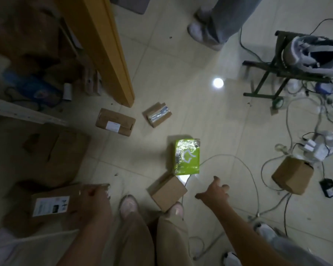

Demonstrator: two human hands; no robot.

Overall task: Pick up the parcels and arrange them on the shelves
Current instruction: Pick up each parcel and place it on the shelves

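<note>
My left hand [96,198] grips the right end of a brown labelled parcel [52,205] at the lower left, beside the shelf unit [108,54]. My right hand [215,191] hangs open over the floor, fingers spread, holding nothing. Just left of it lies a small plain cardboard box [167,191] by my right foot. A green plastic-wrapped parcel [186,156] lies above that box. Further off on the tiles sit a labelled brown box [115,124] and a taped box [157,114]. Another cardboard box [292,177] stands at the right.
Several cables [254,181] trail across the tiled floor at the right, around a green stand [273,73] with a headset on it. Another person's legs [219,22] stand at the top. Large cardboard boxes [52,154] fill the lower shelf area at left.
</note>
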